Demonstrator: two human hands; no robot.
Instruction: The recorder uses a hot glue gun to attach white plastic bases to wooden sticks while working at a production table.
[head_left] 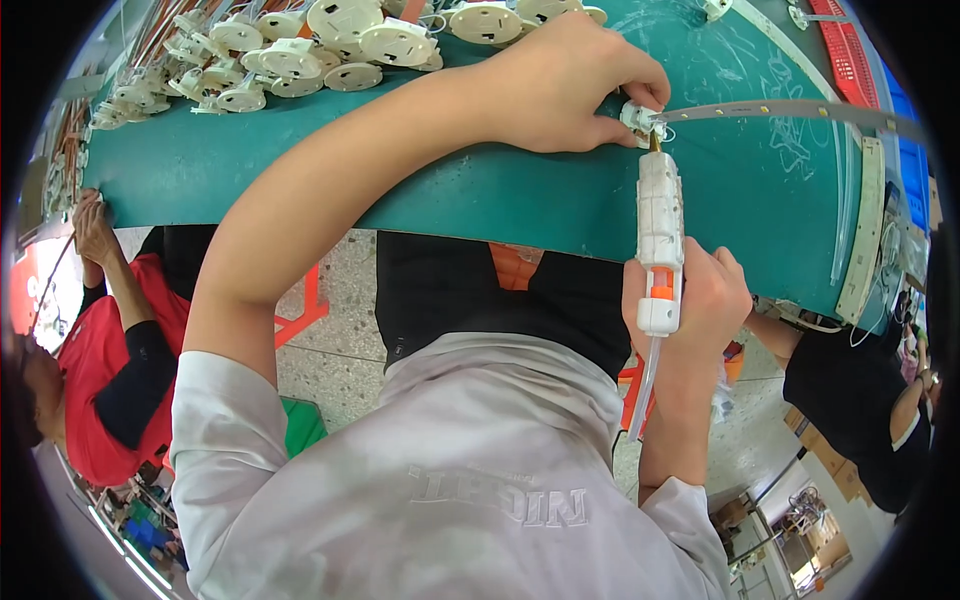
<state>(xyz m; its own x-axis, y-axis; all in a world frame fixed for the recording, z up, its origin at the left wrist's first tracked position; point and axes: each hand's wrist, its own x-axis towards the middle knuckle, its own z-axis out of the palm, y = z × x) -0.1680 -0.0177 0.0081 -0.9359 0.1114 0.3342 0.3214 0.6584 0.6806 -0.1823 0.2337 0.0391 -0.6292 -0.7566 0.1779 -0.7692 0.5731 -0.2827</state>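
Observation:
My right hand (700, 300) is wrapped round the grip of a white hot glue gun (660, 215) with an orange part in its side. A clear glue stick (646, 390) hangs from the gun's back end. The nozzle points away from me and meets, or nearly meets, a small white plastic part (640, 122). Thumb and fingers of my left hand (580, 85) pinch that part against the table. From it a thin strip (780, 108) with small yellowish spots runs off to the right. Whether glue is on the part is too small to tell.
Round cream-coloured plastic discs (345, 40) with wires are heaped along the far left of the green table (480, 195). A red basket (848, 50) stands beyond the right edge. One person in red (125, 360) works at the left; another in black (850, 400) is at the right.

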